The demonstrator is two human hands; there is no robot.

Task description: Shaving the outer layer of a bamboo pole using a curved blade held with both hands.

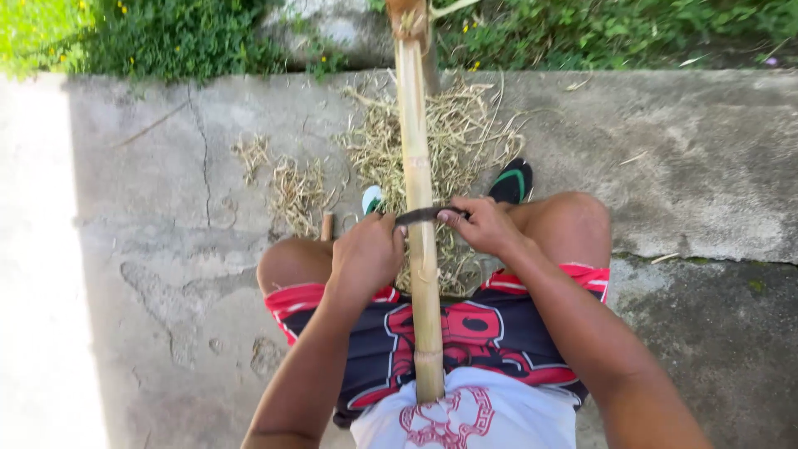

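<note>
Outdoors, cracked concrete ground (682,166) with dry shavings (465,133), greenery at top of frame. Left hand (366,254) and right hand (486,224) each grip a blade (424,215) laid across a bamboo pole (420,183).

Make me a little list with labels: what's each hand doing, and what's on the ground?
left hand: grips one end of the dark blade
right hand: grips the blade's other end
blade: lies across the bamboo pole
pole: runs from the person's lap out past the knees
ground: cracked concrete with pale shavings
feet: in sandals
</note>
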